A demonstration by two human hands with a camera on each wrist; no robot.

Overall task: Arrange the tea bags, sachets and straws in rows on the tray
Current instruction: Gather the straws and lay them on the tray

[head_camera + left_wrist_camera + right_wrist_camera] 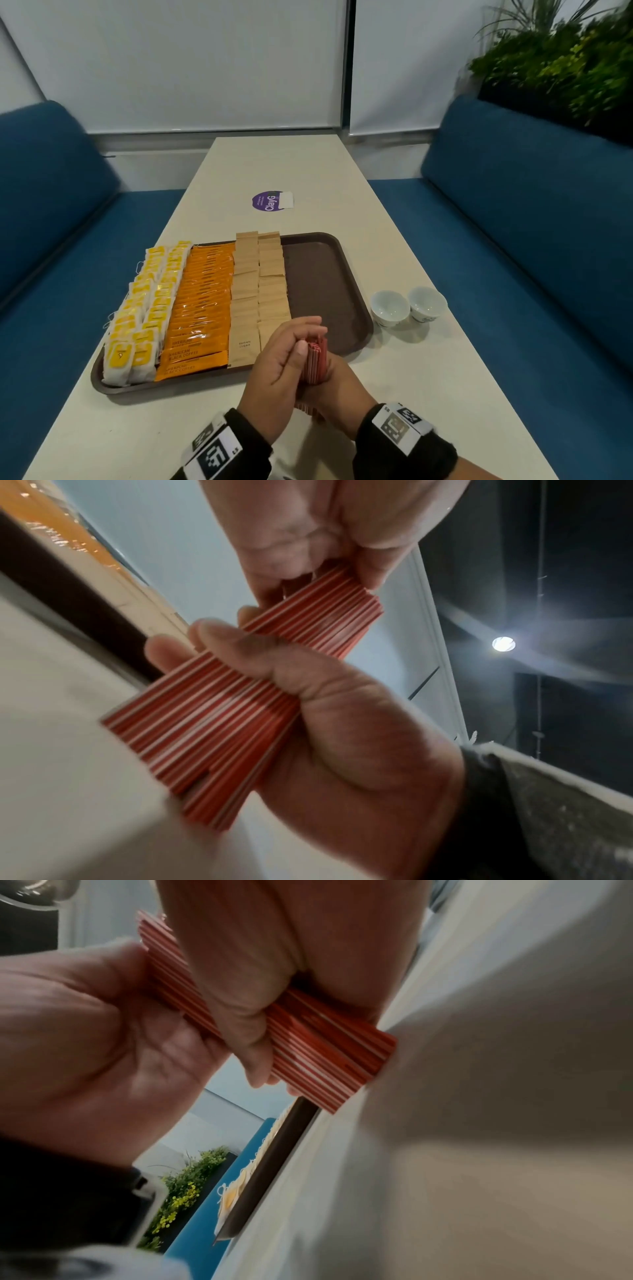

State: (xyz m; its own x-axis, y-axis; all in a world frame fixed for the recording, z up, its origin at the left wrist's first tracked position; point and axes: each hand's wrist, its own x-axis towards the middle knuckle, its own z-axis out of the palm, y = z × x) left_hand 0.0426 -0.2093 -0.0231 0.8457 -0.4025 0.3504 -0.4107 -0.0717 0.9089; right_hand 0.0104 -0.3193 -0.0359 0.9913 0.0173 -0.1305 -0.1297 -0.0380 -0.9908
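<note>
A bundle of red-and-white striped straws (312, 359) stands upright between both hands, just in front of the tray's near edge. My left hand (284, 356) holds its upper part with thumb and fingers, and my right hand (337, 380) wraps round it from the right. The wrist views show the straws (222, 710) (325, 1056) close up, gripped by the left hand (308, 547) (85, 1042) and the right hand (342, 710) (274, 961). The brown tray (325, 284) carries rows of yellow tea bags (137, 318), orange coffee sachets (202, 308) and brown sugar sachets (257, 291). Its right part is bare.
Two small white cups (390, 306) stand on the table right of the tray. A purple sticker (270, 201) lies beyond the tray. Blue benches (513, 222) flank the long pale table (137, 428), and plants (555, 68) sit behind the right bench.
</note>
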